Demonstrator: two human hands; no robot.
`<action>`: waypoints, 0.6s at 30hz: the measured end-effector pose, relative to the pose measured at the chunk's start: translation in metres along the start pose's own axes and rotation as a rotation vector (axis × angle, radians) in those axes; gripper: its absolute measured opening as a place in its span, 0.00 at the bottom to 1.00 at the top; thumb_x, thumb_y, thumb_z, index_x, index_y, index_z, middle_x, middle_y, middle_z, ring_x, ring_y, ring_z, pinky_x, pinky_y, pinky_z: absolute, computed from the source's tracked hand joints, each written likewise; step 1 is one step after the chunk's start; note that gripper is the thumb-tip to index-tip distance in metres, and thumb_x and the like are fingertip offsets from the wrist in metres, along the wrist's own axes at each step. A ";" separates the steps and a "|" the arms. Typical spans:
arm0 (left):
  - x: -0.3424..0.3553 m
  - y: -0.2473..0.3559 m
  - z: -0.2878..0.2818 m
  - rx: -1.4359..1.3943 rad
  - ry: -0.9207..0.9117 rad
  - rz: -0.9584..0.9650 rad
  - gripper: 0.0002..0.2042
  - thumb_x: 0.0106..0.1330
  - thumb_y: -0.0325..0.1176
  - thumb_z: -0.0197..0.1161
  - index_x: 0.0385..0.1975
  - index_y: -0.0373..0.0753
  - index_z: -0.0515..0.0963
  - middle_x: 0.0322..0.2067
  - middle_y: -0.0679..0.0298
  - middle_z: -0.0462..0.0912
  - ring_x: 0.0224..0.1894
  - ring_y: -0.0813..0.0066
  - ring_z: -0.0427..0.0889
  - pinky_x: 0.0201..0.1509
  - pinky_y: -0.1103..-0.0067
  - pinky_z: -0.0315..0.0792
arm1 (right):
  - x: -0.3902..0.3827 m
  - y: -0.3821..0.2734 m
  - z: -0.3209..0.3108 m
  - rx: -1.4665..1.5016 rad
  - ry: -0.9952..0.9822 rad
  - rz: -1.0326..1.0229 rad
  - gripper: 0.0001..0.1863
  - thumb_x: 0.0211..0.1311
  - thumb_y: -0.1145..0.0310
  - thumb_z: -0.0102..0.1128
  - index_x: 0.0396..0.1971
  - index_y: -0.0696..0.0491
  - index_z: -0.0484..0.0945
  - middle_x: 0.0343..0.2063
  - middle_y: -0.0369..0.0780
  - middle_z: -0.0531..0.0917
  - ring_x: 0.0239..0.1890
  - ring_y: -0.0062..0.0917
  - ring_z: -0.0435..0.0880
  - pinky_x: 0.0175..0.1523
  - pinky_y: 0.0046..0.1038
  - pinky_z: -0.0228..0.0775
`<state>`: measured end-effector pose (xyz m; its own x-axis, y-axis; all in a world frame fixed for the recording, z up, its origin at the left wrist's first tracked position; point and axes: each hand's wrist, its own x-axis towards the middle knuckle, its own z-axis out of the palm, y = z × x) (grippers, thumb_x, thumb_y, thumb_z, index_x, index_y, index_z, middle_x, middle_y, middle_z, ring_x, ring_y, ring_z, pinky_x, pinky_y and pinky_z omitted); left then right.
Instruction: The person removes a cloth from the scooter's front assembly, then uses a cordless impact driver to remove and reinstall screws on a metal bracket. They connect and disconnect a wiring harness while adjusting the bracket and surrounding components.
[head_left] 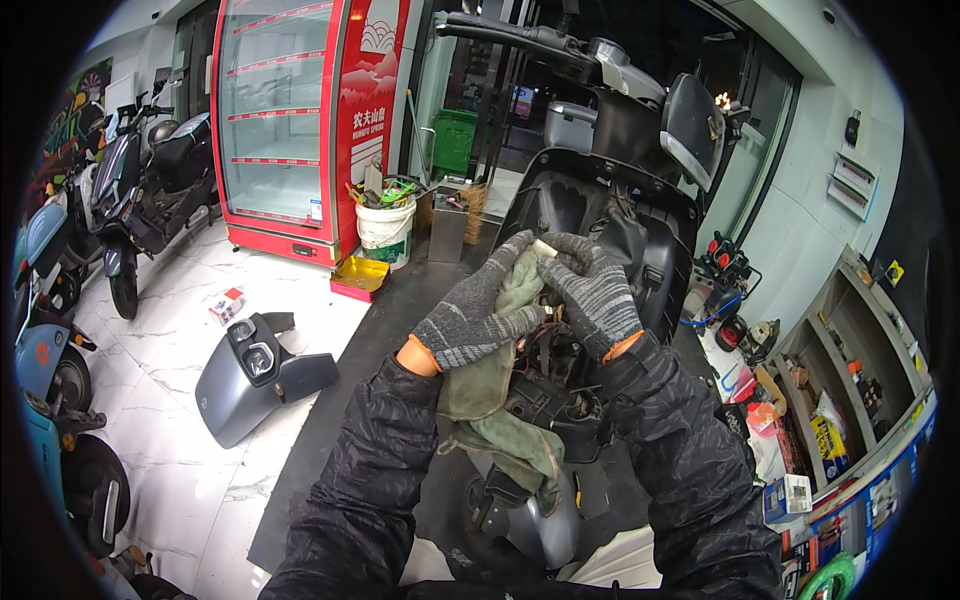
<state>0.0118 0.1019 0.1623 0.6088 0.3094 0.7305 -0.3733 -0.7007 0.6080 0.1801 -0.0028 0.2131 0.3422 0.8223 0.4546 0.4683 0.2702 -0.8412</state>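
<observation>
Cloth (500, 400) hangs vertically, seemingly pinched by both hands.

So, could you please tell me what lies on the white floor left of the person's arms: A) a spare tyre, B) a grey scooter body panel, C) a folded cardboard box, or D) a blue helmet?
B: a grey scooter body panel lies on the floor, left of the left hand holding the green rag.

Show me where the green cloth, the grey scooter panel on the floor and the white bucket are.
green cloth (500, 425), head view, hanging lower folds.
grey scooter panel (250, 385), head view, flat grey face.
white bucket (385, 235), head view, front wall.
</observation>
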 end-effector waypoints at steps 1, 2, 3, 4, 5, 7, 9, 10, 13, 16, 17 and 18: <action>0.000 -0.004 -0.001 0.014 0.003 0.054 0.42 0.74 0.36 0.71 0.82 0.37 0.54 0.72 0.49 0.71 0.74 0.63 0.71 0.77 0.69 0.68 | 0.001 0.003 -0.001 0.035 -0.008 -0.036 0.21 0.74 0.71 0.67 0.62 0.63 0.78 0.48 0.44 0.89 0.47 0.21 0.87 0.52 0.24 0.82; -0.001 -0.007 -0.001 -0.090 0.036 -0.054 0.42 0.74 0.37 0.71 0.82 0.37 0.54 0.69 0.51 0.74 0.70 0.64 0.74 0.73 0.70 0.71 | 0.003 0.005 -0.002 0.070 -0.018 -0.071 0.20 0.74 0.72 0.67 0.62 0.62 0.79 0.48 0.43 0.89 0.47 0.21 0.87 0.52 0.24 0.81; 0.000 -0.011 -0.001 -0.193 0.069 -0.162 0.42 0.75 0.38 0.70 0.82 0.36 0.54 0.65 0.52 0.77 0.65 0.66 0.78 0.70 0.71 0.73 | 0.003 0.008 -0.003 0.129 -0.015 -0.037 0.20 0.75 0.72 0.66 0.62 0.61 0.78 0.49 0.42 0.88 0.49 0.20 0.86 0.53 0.24 0.81; -0.001 -0.015 -0.001 -0.304 0.100 -0.244 0.42 0.75 0.40 0.70 0.82 0.36 0.54 0.62 0.54 0.80 0.61 0.68 0.81 0.66 0.72 0.76 | 0.004 0.011 -0.003 0.123 -0.002 -0.031 0.20 0.75 0.72 0.66 0.62 0.61 0.77 0.50 0.43 0.88 0.49 0.21 0.86 0.54 0.25 0.81; 0.000 -0.018 -0.001 -0.262 0.209 -0.204 0.37 0.76 0.41 0.69 0.80 0.35 0.59 0.54 0.57 0.83 0.53 0.73 0.82 0.60 0.75 0.78 | 0.003 0.013 -0.005 0.125 -0.006 -0.032 0.21 0.75 0.72 0.66 0.63 0.62 0.77 0.51 0.43 0.88 0.50 0.21 0.86 0.54 0.25 0.81; -0.002 -0.025 -0.003 -0.278 0.060 -0.281 0.34 0.77 0.40 0.68 0.78 0.36 0.64 0.50 0.59 0.84 0.51 0.73 0.83 0.59 0.76 0.78 | 0.000 0.021 -0.006 0.189 -0.048 -0.022 0.22 0.75 0.73 0.66 0.64 0.62 0.75 0.53 0.43 0.87 0.53 0.22 0.85 0.58 0.26 0.80; -0.003 -0.031 -0.002 -0.287 -0.005 -0.292 0.24 0.75 0.38 0.69 0.67 0.36 0.78 0.43 0.60 0.89 0.48 0.71 0.86 0.56 0.75 0.79 | -0.007 0.029 -0.004 0.204 -0.029 0.091 0.23 0.75 0.73 0.66 0.64 0.63 0.75 0.53 0.43 0.87 0.54 0.22 0.85 0.60 0.26 0.80; -0.003 -0.033 -0.002 -0.251 -0.001 -0.280 0.22 0.74 0.38 0.69 0.64 0.36 0.80 0.42 0.59 0.89 0.47 0.70 0.87 0.56 0.74 0.80 | -0.012 0.032 -0.001 0.213 -0.011 0.142 0.23 0.75 0.73 0.66 0.65 0.63 0.75 0.53 0.43 0.87 0.54 0.23 0.85 0.61 0.27 0.79; 0.000 -0.039 0.002 -0.092 0.060 -0.272 0.14 0.72 0.36 0.69 0.50 0.34 0.87 0.42 0.53 0.91 0.46 0.66 0.90 0.53 0.70 0.81 | -0.025 0.032 0.003 0.181 0.019 0.251 0.23 0.73 0.68 0.71 0.60 0.63 0.79 0.43 0.39 0.88 0.43 0.19 0.87 0.49 0.22 0.82; 0.003 -0.040 0.004 0.081 0.191 -0.176 0.12 0.75 0.33 0.68 0.51 0.33 0.86 0.44 0.60 0.91 0.47 0.75 0.86 0.55 0.75 0.80 | -0.036 0.023 0.016 0.186 0.004 0.406 0.19 0.71 0.63 0.74 0.53 0.60 0.85 0.34 0.36 0.88 0.32 0.16 0.84 0.36 0.18 0.78; 0.004 -0.040 0.004 -0.016 0.191 -0.154 0.12 0.75 0.33 0.68 0.51 0.33 0.86 0.44 0.61 0.91 0.46 0.75 0.86 0.55 0.75 0.80 | -0.036 0.020 0.019 0.111 -0.038 0.390 0.19 0.71 0.63 0.74 0.53 0.60 0.85 0.34 0.36 0.89 0.30 0.16 0.84 0.32 0.18 0.77; 0.004 -0.040 0.003 -0.074 0.201 -0.186 0.12 0.75 0.33 0.68 0.51 0.32 0.86 0.44 0.61 0.91 0.46 0.75 0.86 0.55 0.75 0.80 | -0.035 0.017 0.024 0.035 -0.082 0.368 0.19 0.71 0.62 0.74 0.52 0.60 0.85 0.35 0.36 0.89 0.28 0.16 0.83 0.29 0.18 0.76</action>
<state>0.0309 0.1292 0.1401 0.5234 0.5550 0.6465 -0.3227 -0.5731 0.7533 0.1565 -0.0152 0.1755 0.4153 0.9046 0.0959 0.2979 -0.0356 -0.9539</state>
